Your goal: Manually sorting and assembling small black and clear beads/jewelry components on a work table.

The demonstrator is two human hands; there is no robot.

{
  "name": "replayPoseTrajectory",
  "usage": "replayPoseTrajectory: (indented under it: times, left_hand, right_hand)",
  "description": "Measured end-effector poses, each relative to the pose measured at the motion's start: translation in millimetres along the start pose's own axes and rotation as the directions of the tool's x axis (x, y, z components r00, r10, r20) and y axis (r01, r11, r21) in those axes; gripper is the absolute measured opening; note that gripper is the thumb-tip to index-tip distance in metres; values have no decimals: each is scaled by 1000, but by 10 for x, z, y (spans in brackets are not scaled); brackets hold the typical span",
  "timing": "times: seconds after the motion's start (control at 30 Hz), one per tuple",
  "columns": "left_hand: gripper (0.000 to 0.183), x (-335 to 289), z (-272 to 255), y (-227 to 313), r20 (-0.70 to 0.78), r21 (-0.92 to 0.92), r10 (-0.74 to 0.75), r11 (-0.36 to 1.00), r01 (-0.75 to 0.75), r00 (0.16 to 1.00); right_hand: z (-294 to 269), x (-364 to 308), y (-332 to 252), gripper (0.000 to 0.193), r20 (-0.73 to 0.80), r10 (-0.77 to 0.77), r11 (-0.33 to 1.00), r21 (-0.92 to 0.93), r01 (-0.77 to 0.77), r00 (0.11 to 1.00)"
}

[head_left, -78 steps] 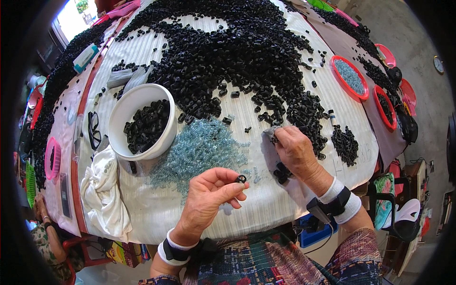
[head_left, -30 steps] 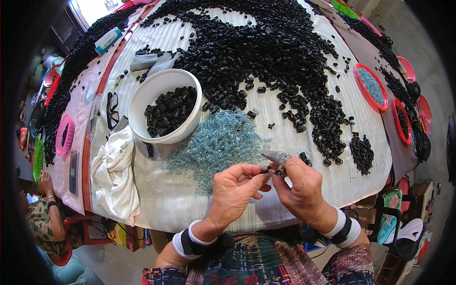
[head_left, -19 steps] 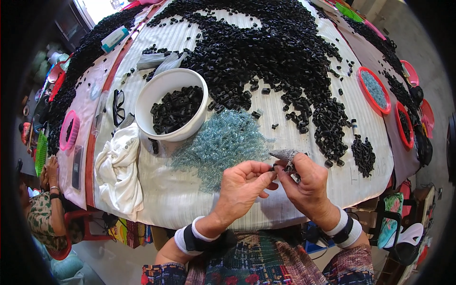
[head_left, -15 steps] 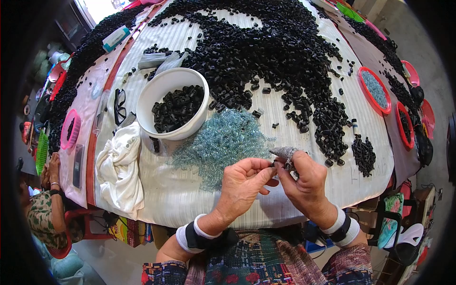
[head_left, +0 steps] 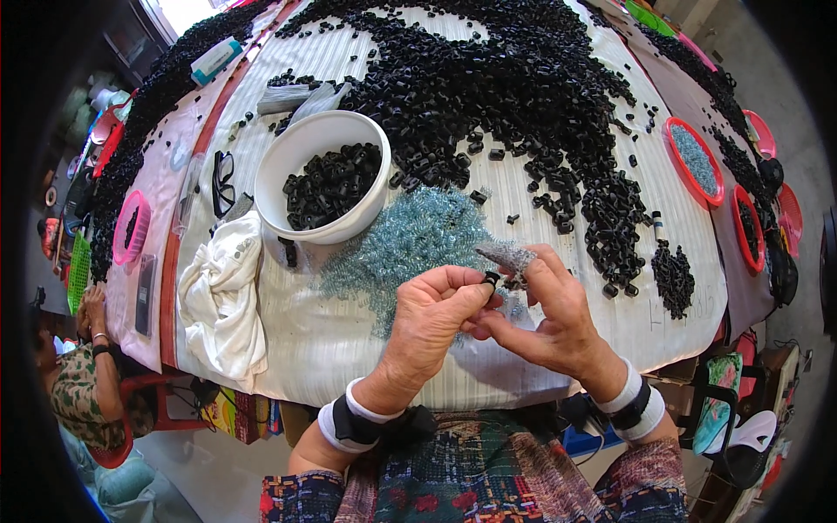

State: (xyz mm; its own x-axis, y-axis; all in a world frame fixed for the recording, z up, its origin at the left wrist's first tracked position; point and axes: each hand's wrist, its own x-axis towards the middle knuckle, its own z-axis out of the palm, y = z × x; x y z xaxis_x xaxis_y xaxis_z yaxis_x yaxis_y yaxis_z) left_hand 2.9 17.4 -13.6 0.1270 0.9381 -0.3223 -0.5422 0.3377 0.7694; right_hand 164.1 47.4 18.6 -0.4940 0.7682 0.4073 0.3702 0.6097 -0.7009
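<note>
My left hand [head_left: 432,309] is closed in a pinch on a small black plastic part [head_left: 492,279], held just above the table. Close beside it is my right hand [head_left: 558,314], its thumb reaching toward the left fingertips. A grey, rough, pointed piece [head_left: 510,256] sits at the curled right fingers; whether it is worn or gripped is unclear. Beyond both hands spreads a heap of small bluish metal springs [head_left: 410,240]. A white bowl [head_left: 270,187] of black plastic parts [head_left: 336,187] stands left of the springs.
A large pile of black parts [head_left: 488,78] covers the far table. To the left lie a white cloth [head_left: 222,305] and eyeglasses [head_left: 224,185]. A red basket [head_left: 717,196] of springs and a small heap of black pieces [head_left: 673,283] are at right. Another person's hands [head_left: 91,309] rest far left.
The right hand has loosened and its thumb now points left, below the pinched part. The black part shows more plainly in the left fingertips. The whole view has shifted slightly.
</note>
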Motion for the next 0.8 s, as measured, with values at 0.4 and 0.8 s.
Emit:
replayPoseTrajectory:
  times: [0.4,0.8]
  left_hand:
    - [14,-23,-13,-26,52,53,-6,999,3,999]
    - [12,-3,-74,88,90,-24,-18,1000,20,996]
  right_hand:
    - [89,-72,87,30,-12,-164,950,-269,155,986]
    - [113,15,121,22,-85,-254,949,-213,232,963]
